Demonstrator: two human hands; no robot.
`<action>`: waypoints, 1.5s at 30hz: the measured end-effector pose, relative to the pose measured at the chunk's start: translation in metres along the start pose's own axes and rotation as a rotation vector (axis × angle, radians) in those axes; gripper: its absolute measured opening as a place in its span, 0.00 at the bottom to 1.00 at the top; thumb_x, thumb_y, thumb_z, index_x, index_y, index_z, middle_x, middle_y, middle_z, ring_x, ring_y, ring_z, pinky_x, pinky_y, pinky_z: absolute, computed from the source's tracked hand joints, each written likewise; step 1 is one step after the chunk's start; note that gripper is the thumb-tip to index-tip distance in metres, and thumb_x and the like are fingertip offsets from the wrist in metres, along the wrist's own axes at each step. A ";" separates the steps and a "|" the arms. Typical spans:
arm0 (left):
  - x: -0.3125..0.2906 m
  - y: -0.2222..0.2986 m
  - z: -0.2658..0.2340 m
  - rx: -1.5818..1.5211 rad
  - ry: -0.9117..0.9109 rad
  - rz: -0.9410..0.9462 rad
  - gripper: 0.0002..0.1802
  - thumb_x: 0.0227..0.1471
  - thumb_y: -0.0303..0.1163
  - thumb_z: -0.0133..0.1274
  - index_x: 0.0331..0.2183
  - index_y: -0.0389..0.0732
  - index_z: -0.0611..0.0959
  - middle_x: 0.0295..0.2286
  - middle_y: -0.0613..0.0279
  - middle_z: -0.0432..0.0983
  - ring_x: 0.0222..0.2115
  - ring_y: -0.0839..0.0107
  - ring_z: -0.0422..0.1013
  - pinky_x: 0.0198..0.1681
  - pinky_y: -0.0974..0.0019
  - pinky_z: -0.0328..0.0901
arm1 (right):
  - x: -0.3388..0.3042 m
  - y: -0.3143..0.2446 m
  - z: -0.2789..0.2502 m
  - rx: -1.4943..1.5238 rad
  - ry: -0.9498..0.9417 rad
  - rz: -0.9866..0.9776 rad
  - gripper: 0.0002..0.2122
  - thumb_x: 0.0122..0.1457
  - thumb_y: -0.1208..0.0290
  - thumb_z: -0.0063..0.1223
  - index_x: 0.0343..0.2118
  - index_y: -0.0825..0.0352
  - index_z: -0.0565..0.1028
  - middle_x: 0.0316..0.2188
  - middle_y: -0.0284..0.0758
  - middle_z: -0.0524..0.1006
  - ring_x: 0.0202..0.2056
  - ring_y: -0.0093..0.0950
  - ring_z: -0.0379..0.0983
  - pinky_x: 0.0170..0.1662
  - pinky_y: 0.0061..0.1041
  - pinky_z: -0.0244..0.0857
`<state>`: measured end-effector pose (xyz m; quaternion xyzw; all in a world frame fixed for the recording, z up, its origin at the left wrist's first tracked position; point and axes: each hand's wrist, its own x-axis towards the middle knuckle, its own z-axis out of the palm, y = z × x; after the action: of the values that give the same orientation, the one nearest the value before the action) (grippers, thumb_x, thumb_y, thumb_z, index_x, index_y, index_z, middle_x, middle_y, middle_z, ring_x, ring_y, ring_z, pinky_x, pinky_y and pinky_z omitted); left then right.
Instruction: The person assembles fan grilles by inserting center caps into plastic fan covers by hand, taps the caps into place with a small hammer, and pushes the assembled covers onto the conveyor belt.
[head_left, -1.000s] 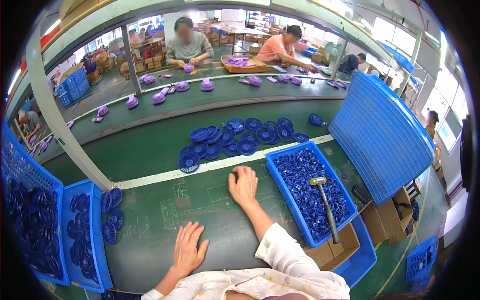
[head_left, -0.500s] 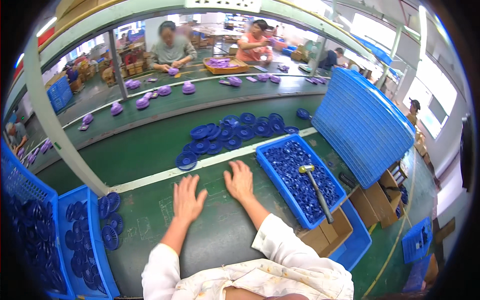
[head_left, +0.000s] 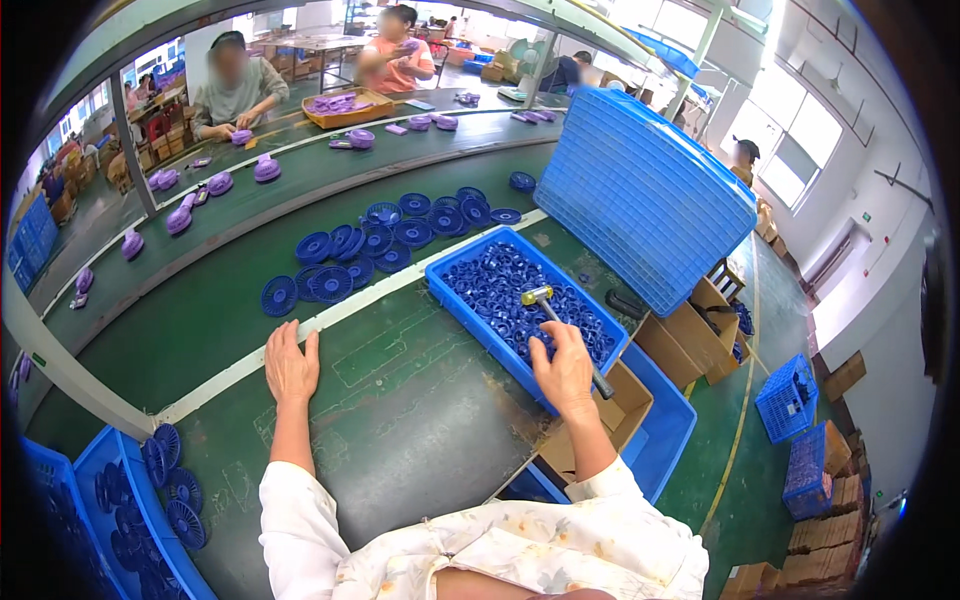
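My left hand (head_left: 292, 362) lies open at the white strip (head_left: 240, 362) along the green work surface, its fingers together and the thumb apart. Over the blue tray (head_left: 470, 322) is my right hand (head_left: 565, 370), thumb and fingers apart, across the handle of a hammer (head_left: 538, 296) with a yellowish head. The handle runs partly hidden under that hand; I see no grip on it. Small blue plastic parts (head_left: 490, 272) fill the tray beneath the hammer. Beyond the strip, several round blue slotted covers (head_left: 376, 240) lie in a loose group, the nearest ones close to my left hand.
A large blue crate (head_left: 645, 200) stands tilted beyond the tray. Cardboard boxes (head_left: 690, 340) and a blue bin (head_left: 660, 425) sit at the right. Bins of round covers (head_left: 125, 530) stand at left. Across the line, people work along a belt (head_left: 230, 205) carrying purple items (head_left: 266, 168).
My view has turned right. My right hand has moved from the work surface to over the tray and hammer handle. The hammer keeps its place in the tray.
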<state>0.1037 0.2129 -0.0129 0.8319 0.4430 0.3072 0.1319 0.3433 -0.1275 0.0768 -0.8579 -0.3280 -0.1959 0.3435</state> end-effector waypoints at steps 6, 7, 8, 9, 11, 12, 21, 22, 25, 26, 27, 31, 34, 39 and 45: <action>-0.002 -0.001 0.001 -0.004 -0.004 0.004 0.27 0.61 0.48 0.52 0.53 0.38 0.79 0.55 0.50 0.73 0.58 0.52 0.65 0.63 0.52 0.59 | 0.054 0.075 -0.014 -0.144 0.040 0.090 0.19 0.62 0.60 0.55 0.53 0.63 0.76 0.52 0.47 0.75 0.52 0.48 0.71 0.56 0.44 0.65; -0.001 -0.001 0.002 -0.008 -0.003 -0.005 0.27 0.61 0.48 0.52 0.53 0.38 0.79 0.54 0.50 0.73 0.58 0.52 0.65 0.63 0.52 0.59 | 0.064 0.087 -0.010 -0.170 -0.025 0.130 0.21 0.62 0.57 0.54 0.55 0.61 0.75 0.55 0.47 0.73 0.54 0.49 0.70 0.58 0.46 0.64; 0.001 0.000 0.004 -0.007 0.006 -0.011 0.27 0.61 0.48 0.52 0.53 0.38 0.79 0.54 0.50 0.73 0.58 0.52 0.65 0.63 0.52 0.59 | 0.073 0.101 -0.004 -0.165 -0.123 0.175 0.24 0.63 0.51 0.52 0.58 0.57 0.74 0.58 0.47 0.71 0.57 0.50 0.68 0.61 0.47 0.62; 0.000 -0.003 0.003 0.003 0.002 -0.005 0.27 0.60 0.48 0.52 0.52 0.38 0.79 0.54 0.50 0.73 0.58 0.53 0.66 0.63 0.53 0.59 | 0.078 0.106 0.004 -0.186 -0.163 0.196 0.25 0.62 0.49 0.52 0.58 0.57 0.74 0.58 0.46 0.71 0.57 0.50 0.68 0.61 0.47 0.62; -0.001 -0.010 0.003 0.020 0.040 0.003 0.26 0.59 0.48 0.53 0.49 0.37 0.81 0.52 0.50 0.75 0.56 0.52 0.68 0.61 0.53 0.61 | 0.083 0.106 0.018 -0.218 -0.293 0.263 0.27 0.61 0.42 0.50 0.58 0.53 0.75 0.58 0.46 0.72 0.58 0.50 0.68 0.60 0.48 0.63; -0.003 -0.012 -0.001 0.020 0.045 0.006 0.25 0.59 0.47 0.54 0.48 0.37 0.81 0.51 0.49 0.76 0.55 0.52 0.68 0.61 0.52 0.62 | 0.081 0.090 0.022 -0.306 -0.319 0.269 0.26 0.61 0.42 0.50 0.56 0.52 0.76 0.57 0.46 0.73 0.58 0.51 0.68 0.59 0.48 0.64; -0.005 -0.002 0.006 0.002 0.162 0.086 0.24 0.58 0.49 0.53 0.41 0.35 0.82 0.46 0.46 0.77 0.52 0.51 0.70 0.57 0.51 0.63 | 0.080 0.120 0.016 -0.157 -0.243 0.071 0.15 0.63 0.51 0.53 0.41 0.59 0.76 0.41 0.47 0.74 0.45 0.48 0.73 0.50 0.43 0.66; -0.004 0.002 0.007 -0.012 0.144 0.078 0.23 0.58 0.48 0.53 0.41 0.35 0.82 0.47 0.48 0.76 0.53 0.52 0.69 0.59 0.52 0.62 | 0.080 0.124 0.015 -0.160 -0.252 0.076 0.16 0.64 0.51 0.53 0.42 0.59 0.75 0.41 0.47 0.74 0.45 0.49 0.72 0.51 0.42 0.65; -0.009 0.001 0.003 -0.033 0.157 0.054 0.21 0.58 0.46 0.54 0.41 0.36 0.82 0.47 0.51 0.76 0.53 0.53 0.69 0.59 0.52 0.63 | 0.082 0.120 0.016 -0.195 -0.312 0.048 0.15 0.64 0.50 0.52 0.41 0.58 0.75 0.41 0.47 0.74 0.45 0.50 0.73 0.48 0.45 0.66; -0.010 -0.002 0.001 -0.029 0.169 0.045 0.21 0.58 0.46 0.54 0.41 0.36 0.82 0.47 0.51 0.76 0.53 0.53 0.69 0.59 0.52 0.63 | 0.083 0.114 0.018 -0.199 -0.318 0.053 0.15 0.64 0.51 0.52 0.41 0.59 0.75 0.40 0.46 0.74 0.44 0.51 0.73 0.47 0.46 0.66; -0.011 -0.004 -0.001 -0.047 0.156 0.026 0.21 0.58 0.46 0.54 0.40 0.36 0.82 0.47 0.51 0.76 0.53 0.53 0.69 0.59 0.52 0.63 | 0.083 0.109 0.019 -0.205 -0.320 0.039 0.15 0.64 0.51 0.52 0.41 0.59 0.75 0.40 0.46 0.74 0.44 0.51 0.73 0.47 0.46 0.66; -0.017 0.002 -0.005 -0.078 0.075 -0.007 0.20 0.58 0.45 0.54 0.41 0.37 0.81 0.46 0.52 0.75 0.53 0.54 0.69 0.58 0.53 0.64 | 0.085 0.121 0.021 -0.243 -0.299 -0.002 0.15 0.64 0.52 0.52 0.42 0.59 0.74 0.40 0.47 0.73 0.44 0.52 0.72 0.47 0.47 0.66; -0.030 0.001 -0.006 -0.079 0.107 -0.013 0.21 0.58 0.46 0.55 0.46 0.40 0.82 0.50 0.55 0.75 0.55 0.55 0.68 0.60 0.54 0.63 | 0.085 0.122 0.022 -0.219 -0.302 0.012 0.15 0.63 0.52 0.53 0.40 0.61 0.74 0.40 0.48 0.75 0.43 0.52 0.73 0.46 0.47 0.66; -0.054 0.004 -0.010 -0.135 0.144 0.026 0.22 0.59 0.46 0.55 0.47 0.40 0.81 0.53 0.54 0.74 0.56 0.55 0.67 0.62 0.54 0.62 | 0.087 0.134 0.027 -0.115 -0.265 -0.025 0.15 0.62 0.55 0.56 0.38 0.64 0.75 0.36 0.50 0.78 0.40 0.52 0.75 0.44 0.47 0.67; -0.090 0.016 -0.028 -0.223 0.072 0.050 0.22 0.59 0.45 0.54 0.47 0.37 0.82 0.53 0.50 0.74 0.57 0.53 0.67 0.62 0.54 0.61 | 0.083 0.136 0.025 -0.078 -0.113 -0.074 0.12 0.61 0.61 0.58 0.35 0.66 0.74 0.33 0.51 0.77 0.37 0.52 0.74 0.42 0.47 0.67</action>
<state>0.0587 0.1287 -0.0189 0.8113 0.3894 0.3876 0.2000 0.4996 -0.1490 0.0430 -0.8677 -0.3704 -0.1725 0.2833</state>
